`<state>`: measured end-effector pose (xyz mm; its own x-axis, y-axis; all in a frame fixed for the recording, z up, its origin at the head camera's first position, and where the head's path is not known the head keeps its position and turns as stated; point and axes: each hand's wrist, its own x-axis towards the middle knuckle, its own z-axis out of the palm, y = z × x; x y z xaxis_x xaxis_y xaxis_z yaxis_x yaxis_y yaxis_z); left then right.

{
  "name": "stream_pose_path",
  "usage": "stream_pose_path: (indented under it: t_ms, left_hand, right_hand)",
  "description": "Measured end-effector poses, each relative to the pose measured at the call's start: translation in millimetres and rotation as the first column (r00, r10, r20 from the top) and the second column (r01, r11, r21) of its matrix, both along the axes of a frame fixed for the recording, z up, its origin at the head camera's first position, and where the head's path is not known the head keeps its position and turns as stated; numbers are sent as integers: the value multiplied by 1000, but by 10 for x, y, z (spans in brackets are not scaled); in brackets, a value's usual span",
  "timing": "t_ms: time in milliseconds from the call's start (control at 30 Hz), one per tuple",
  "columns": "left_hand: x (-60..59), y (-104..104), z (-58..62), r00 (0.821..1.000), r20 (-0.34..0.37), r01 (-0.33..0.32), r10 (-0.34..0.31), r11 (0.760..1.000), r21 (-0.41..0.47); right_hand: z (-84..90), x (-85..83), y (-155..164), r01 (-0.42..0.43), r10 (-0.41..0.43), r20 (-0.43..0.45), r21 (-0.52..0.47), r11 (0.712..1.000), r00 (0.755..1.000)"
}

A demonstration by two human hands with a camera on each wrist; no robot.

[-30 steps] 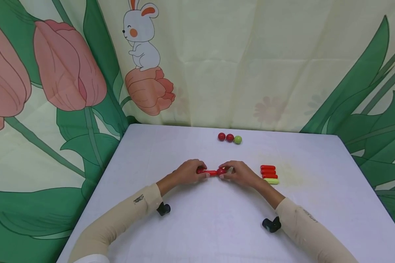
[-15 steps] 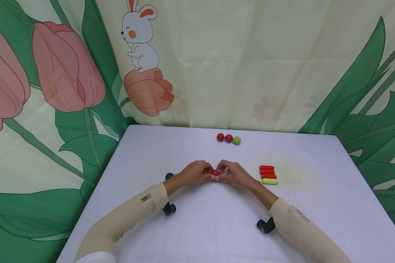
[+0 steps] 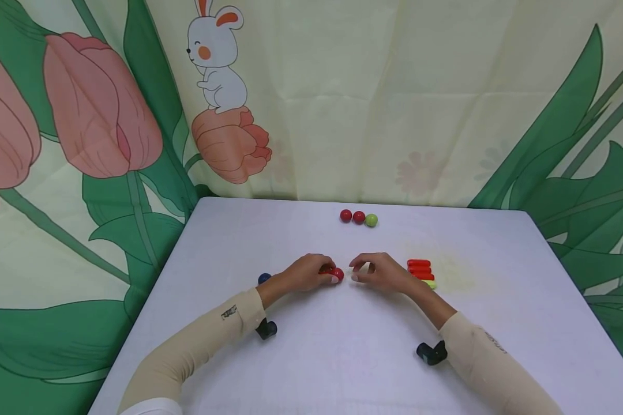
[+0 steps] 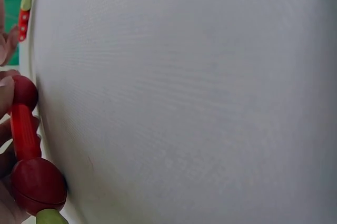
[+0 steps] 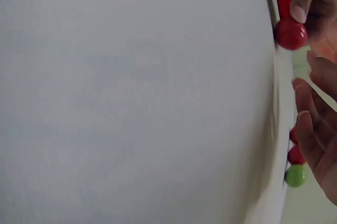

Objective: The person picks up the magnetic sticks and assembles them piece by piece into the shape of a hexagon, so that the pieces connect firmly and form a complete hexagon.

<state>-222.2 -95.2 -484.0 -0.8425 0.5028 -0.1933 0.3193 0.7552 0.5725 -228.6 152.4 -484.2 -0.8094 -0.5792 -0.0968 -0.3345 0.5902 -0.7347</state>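
My left hand (image 3: 308,272) grips a joined chain of toy balls and rods near the table's middle. Its thumb presses the red end ball (image 3: 337,275). The left wrist view shows a red rod (image 4: 25,132) running from that ball to a second red ball (image 4: 39,184), where a green rod (image 4: 51,217) begins. A blue ball (image 3: 264,278) shows beside the left wrist; what joins it to the chain is hidden. My right hand (image 3: 381,272) hovers just right of the end ball, apart from it. Its fingers are loosely bent with nothing between them.
Two red balls (image 3: 359,218) and a green ball (image 3: 371,220) sit in a row at the back. Beyond the right hand lie several red rods (image 3: 419,263) and a green rod (image 3: 431,285). A patterned curtain (image 3: 342,115) hangs behind the white table (image 3: 342,357).
My left hand has shifted right with the chain, uncovering the blue ball. The right hand moved in to touch the end ball, then let go and drew back right.
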Motion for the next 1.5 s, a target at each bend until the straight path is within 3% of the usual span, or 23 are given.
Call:
stream_pose_path:
  t_ms: [467,667,1067,1500]
  left_hand:
    - [20,-3,-19,1000,-6,11,-11,1000,-7]
    - [26,1,-40,1000,-1,9,-9,1000,6]
    - [13,-8,-49,1000,-14,18,-18,1000,3]
    - [16,3,-29,999,-18,34,-34,999,-35]
  right_hand:
    - [212,-229,998,182,-175,-60,163,970,983]
    - [194,-273,1264,189,-189,-19,218,958,982]
    - [82,-394,1335,172,-178,2,246,954,984]
    - [124,-442,1156,171,-187,23,309,935,982]
